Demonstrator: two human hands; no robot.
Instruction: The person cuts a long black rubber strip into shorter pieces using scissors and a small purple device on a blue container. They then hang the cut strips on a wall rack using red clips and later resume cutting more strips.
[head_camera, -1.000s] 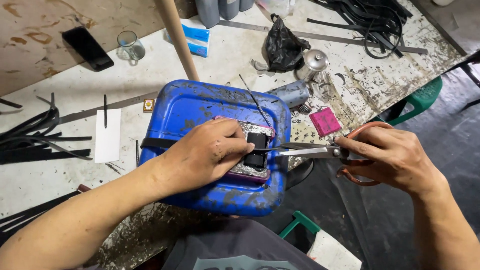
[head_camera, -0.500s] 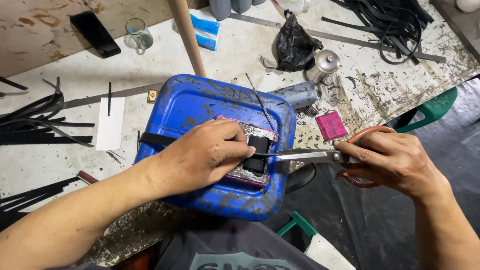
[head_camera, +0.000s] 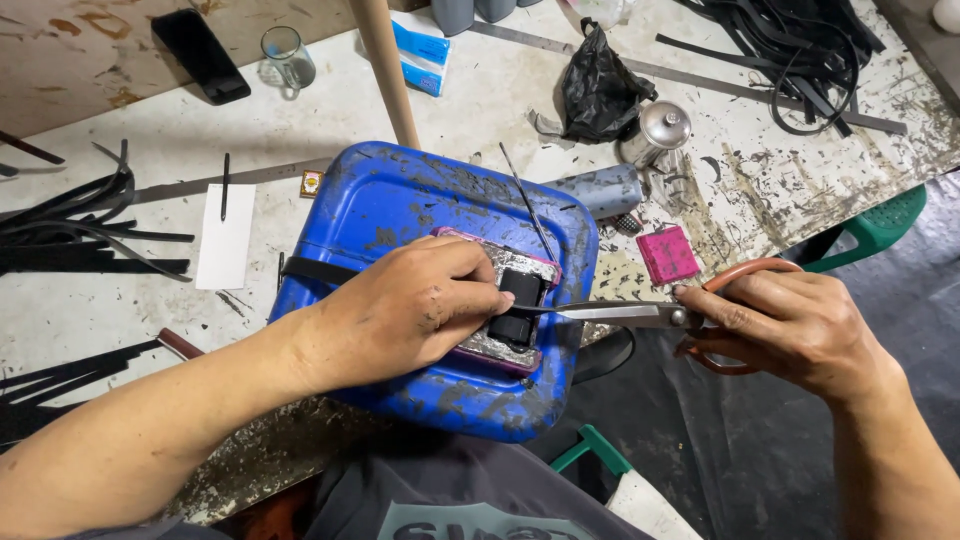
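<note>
**Scissors at the black strap on the blue canister**

Nearest the camera, the left hand (head_camera: 405, 310) lay flat across the battered blue plastic jerrycan (head_camera: 400, 210), fingers pressed together over a black rubber strap (head_camera: 518, 303) that crossed a pink-edged, silvery block (head_camera: 510, 345) on the can's top. From the right, the right hand (head_camera: 790, 330) gripped the orange handles of the steel scissors (head_camera: 625, 314), fingers curled shut through the loops; the blade tips touched the strap just beside the left fingertips, which hid part of the cut line.

Beyond the can, on the stained white worktable (head_camera: 150, 130), sat a small pink block (head_camera: 667, 254), a grey canister spout (head_camera: 598, 190), a metal lidded pot (head_camera: 662, 128), a crumpled black bag (head_camera: 598, 90), a wooden pole (head_camera: 385, 65), a glass cup (head_camera: 286, 55), a black phone (head_camera: 200, 40) and heaps of black rubber strips (head_camera: 790, 45).

Compared with half a second before, both hands held the same grip and the scissors stayed at the strap.
</note>
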